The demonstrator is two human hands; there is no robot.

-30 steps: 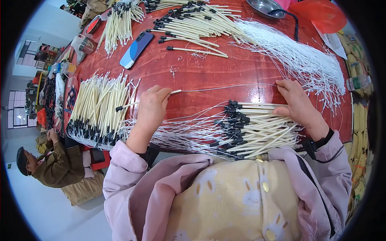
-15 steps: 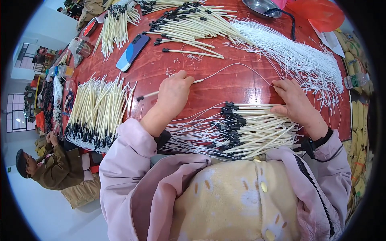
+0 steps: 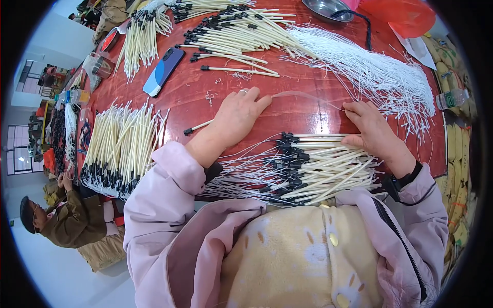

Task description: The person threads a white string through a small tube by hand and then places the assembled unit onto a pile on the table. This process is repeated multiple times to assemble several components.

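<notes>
My left hand (image 3: 237,114) is closed round a thin cream tube (image 3: 201,126) with a black end piece, which sticks out to its left. From the fingertips of that hand a white cord (image 3: 303,94), blurred by motion, arcs across to my right hand (image 3: 372,128). There the cord's other end runs to the thumb and fingers, though the exact grip is hidden. Beneath the right hand lies a pile of cream tubes (image 3: 334,164) with black ends pointing left. White cords (image 3: 239,172) trail leftward from that pile, under my left forearm.
On the red table (image 3: 179,105), an upright-laid row of tubes (image 3: 123,146) lies at left. A phone (image 3: 163,72), more tube bundles (image 3: 241,33) and a heap of white cords (image 3: 370,72) lie farther back. A metal bowl (image 3: 328,9) stands behind. Another person (image 3: 72,215) sits at far left.
My left hand has moved right with the tube, closer to my right hand. The cord between the hands now spans a shorter gap. My right hand has barely moved.
</notes>
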